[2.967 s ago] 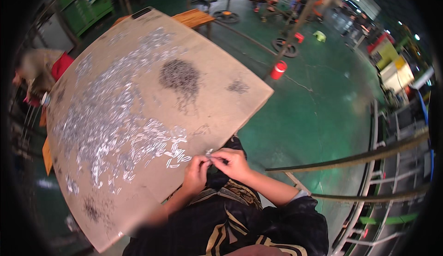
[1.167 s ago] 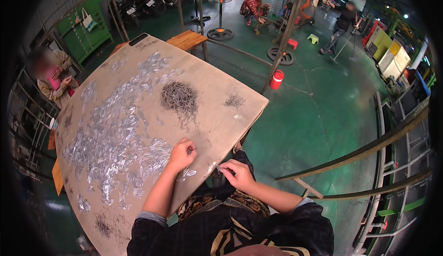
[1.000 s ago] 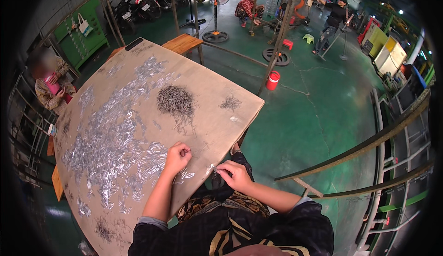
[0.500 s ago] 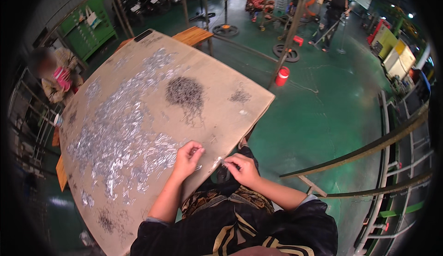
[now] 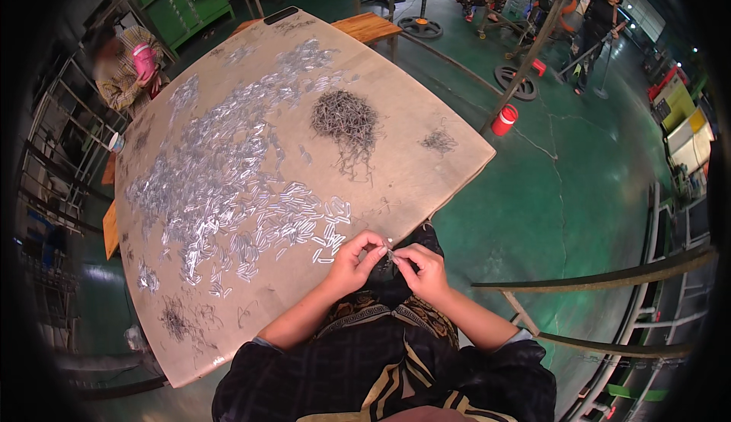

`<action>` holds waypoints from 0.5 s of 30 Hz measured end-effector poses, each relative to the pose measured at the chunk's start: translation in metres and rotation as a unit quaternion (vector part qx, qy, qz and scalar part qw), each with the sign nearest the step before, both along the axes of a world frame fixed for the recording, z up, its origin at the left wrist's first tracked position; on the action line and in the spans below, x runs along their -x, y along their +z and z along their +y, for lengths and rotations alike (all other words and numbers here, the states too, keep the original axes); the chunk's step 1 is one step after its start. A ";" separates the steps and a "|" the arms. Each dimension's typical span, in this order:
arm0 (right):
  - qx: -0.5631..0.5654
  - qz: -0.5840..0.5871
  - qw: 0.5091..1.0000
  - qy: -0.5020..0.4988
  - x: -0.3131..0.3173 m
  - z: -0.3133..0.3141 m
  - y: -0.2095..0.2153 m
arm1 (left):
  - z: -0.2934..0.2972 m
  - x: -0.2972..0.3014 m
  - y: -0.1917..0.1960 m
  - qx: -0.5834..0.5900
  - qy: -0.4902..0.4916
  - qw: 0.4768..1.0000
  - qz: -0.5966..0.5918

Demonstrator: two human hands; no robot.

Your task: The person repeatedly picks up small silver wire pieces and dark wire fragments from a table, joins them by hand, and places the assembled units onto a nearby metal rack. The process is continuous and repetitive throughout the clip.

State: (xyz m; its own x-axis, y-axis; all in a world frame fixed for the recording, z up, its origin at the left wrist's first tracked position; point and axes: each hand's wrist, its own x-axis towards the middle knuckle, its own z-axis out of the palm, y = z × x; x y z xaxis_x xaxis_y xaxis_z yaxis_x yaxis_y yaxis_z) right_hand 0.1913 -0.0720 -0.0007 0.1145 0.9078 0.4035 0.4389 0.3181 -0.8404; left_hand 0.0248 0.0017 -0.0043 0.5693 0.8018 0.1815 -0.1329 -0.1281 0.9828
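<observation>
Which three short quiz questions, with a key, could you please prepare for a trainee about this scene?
1. Which lies mostly left of the large dark wire pile: A, the silver loops; B, the red jug?
2. True or false: the left hand rests on that pile.
3. Fill in: the co-worker at far left holds a ___ container.
Key: 1, A. 2, false: it is close to the right hand, at a small metal piece. 3, pink.

The pinched piece (image 5: 391, 254) is partly hidden and too small to identify.
</observation>
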 end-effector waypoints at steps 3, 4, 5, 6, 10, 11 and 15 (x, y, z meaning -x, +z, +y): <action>0.003 0.021 0.999 0.033 -0.002 0.000 -0.002 | -0.008 0.000 -0.001 -0.099 0.029 0.995 0.000; 0.006 0.033 0.998 0.047 -0.003 0.000 -0.002 | -0.009 0.000 -0.002 -0.147 0.038 0.988 0.000; 0.004 0.041 0.998 0.040 -0.006 0.001 -0.005 | -0.009 0.000 0.001 -0.206 0.037 0.978 0.002; 0.002 0.048 0.998 0.032 -0.009 0.003 -0.010 | -0.010 0.001 0.004 -0.235 0.038 0.971 0.011; -0.108 -0.026 0.994 -0.010 -0.006 0.019 0.007 | -0.017 0.011 0.002 -0.312 0.047 0.948 0.041; -0.185 -0.056 0.980 -0.048 -0.006 0.020 0.030 | -0.020 0.014 -0.002 -0.311 0.053 0.948 0.040; -0.520 -0.176 0.831 -0.092 -0.019 -0.002 0.143 | -0.028 0.023 -0.009 -0.289 0.077 0.952 0.059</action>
